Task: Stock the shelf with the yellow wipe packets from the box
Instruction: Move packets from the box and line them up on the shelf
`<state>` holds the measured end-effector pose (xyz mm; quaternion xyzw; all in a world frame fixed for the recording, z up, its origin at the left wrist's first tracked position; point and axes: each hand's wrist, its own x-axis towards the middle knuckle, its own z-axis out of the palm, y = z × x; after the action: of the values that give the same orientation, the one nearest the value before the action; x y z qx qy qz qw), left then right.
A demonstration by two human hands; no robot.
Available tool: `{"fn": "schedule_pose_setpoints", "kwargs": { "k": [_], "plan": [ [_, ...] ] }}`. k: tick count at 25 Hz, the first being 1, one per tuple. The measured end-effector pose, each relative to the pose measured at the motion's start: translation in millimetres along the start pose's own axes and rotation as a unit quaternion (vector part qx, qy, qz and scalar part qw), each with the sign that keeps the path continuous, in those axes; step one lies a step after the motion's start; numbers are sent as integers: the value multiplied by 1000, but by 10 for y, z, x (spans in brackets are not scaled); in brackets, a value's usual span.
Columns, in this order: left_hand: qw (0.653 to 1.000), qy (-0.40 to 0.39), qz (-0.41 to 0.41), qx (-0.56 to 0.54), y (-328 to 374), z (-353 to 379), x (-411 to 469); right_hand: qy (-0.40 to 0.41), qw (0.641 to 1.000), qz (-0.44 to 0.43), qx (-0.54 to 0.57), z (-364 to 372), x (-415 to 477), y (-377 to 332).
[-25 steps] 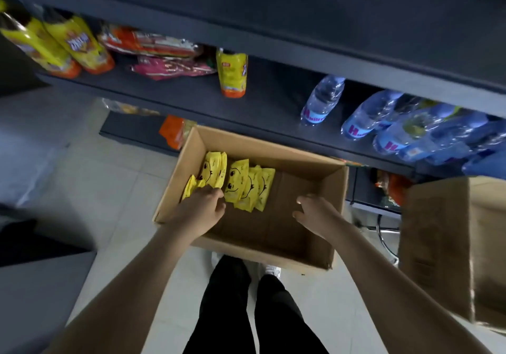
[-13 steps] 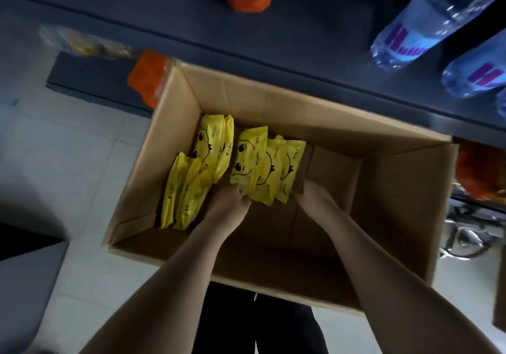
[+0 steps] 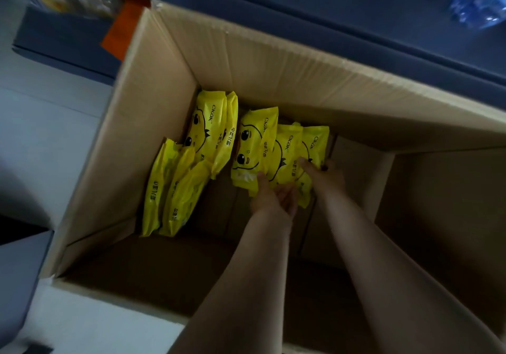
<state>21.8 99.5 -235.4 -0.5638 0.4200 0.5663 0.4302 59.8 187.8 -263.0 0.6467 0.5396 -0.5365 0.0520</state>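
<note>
Inside the box, the left hand and right hand, side by side, each grip the lower ends of the right-side yellow wipe packets.

Not much of the person to go on here: we get 2 forearms and 2 hands. The left hand and right hand are both bare. The forearms are uncovered right down to the bottom edge of the shot, so we can't tell what's worn higher up. The arms look long and slim, getting wider toward the elbow end. Only a few fingers show, and it's dim and blurry, so we can't make out finer detail.
</note>
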Motion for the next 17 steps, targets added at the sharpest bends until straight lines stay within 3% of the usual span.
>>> {"fn": "schedule_pose_setpoints", "kwargs": {
  "k": [3,9,12,16,17],
  "plan": [
    [991,-31,4,-131,15,129,-10,48,999,17,-18,-209,-13,50],
    [982,-13,61,-180,154,301,139,44,999,24,12,-471,-67,309],
    [983,-51,72,-160,109,206,204,41,998,22,34,-507,-138,362],
    [990,29,36,-136,116,41,-38,58,998,12,33,-658,-379,301],
    [996,39,44,-73,131,-15,-177,65,997,15,40,-720,-481,255]
  ]
}}
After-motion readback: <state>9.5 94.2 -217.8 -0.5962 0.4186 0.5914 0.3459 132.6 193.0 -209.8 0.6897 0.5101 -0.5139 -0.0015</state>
